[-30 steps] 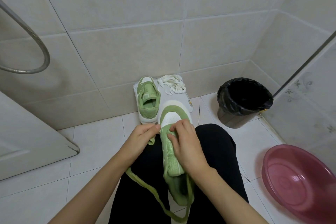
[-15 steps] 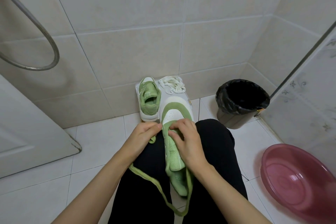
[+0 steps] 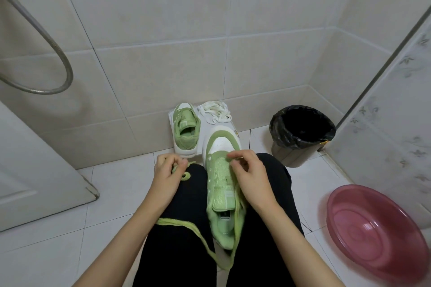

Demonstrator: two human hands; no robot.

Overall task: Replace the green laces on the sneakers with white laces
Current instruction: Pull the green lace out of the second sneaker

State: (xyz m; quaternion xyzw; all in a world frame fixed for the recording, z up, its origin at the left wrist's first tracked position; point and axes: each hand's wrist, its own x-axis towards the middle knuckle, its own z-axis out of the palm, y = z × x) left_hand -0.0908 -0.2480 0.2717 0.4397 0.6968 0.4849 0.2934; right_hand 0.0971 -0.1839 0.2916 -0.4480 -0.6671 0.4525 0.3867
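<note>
A green and white sneaker (image 3: 220, 184) lies between my black-trousered knees, toe pointing away from me. My left hand (image 3: 166, 173) pinches one end of the green lace (image 3: 198, 237) to the left of the shoe. That lace trails down over my thigh and loops back up to the shoe. My right hand (image 3: 248, 171) pinches the lace at the top right eyelets. The second green sneaker (image 3: 185, 131) stands on a white box (image 3: 234, 129) by the wall, with a bundle of white laces (image 3: 215, 112) beside it.
A black-lined bin (image 3: 302, 133) stands right of the box. A pink basin (image 3: 377, 230) lies on the floor at the right, next to a glass partition (image 3: 396, 91). A door edge (image 3: 46, 170) and a metal shower hose (image 3: 53, 53) are at the left.
My left hand has pulled the lace end out to the left, away from the shoe. My right hand has shifted up to the shoe's right side. The camera has tilted slightly.
</note>
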